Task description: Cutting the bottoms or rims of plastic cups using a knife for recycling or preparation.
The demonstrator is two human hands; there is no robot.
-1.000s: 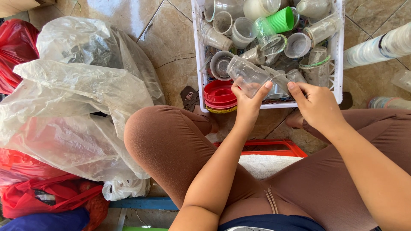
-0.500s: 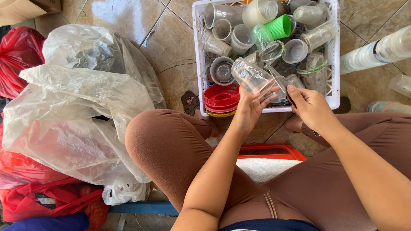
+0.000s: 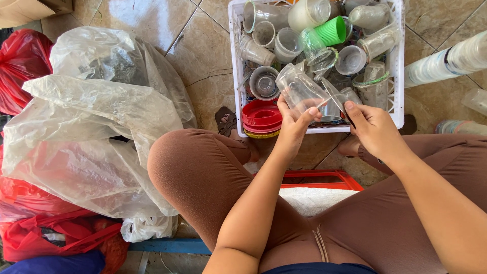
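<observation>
My left hand [image 3: 294,122] grips a clear plastic cup [image 3: 299,89], tilted with its mouth toward my right hand. At the cup's rim my right hand [image 3: 373,129] pinches a thin clear strip or film [image 3: 332,96]; a small dark object seems to sit in its fingers, too small to name. Both hands hover over the near edge of a white plastic crate [image 3: 234,61] filled with several clear cups, jars and a green cup [image 3: 332,30]. A stack of red lids [image 3: 261,116] lies in the crate's near left corner.
Large clear plastic bags [image 3: 96,127] bulge at my left, with red bags [image 3: 20,66] behind and below them. A stack of clear cups [image 3: 446,61] lies on the tiled floor right of the crate. A red tray edge [image 3: 319,177] shows between my knees.
The cup has turned a little in my left hand, and my right hand has pulled the clear strip out from its rim. The camera has tipped slightly downward.
</observation>
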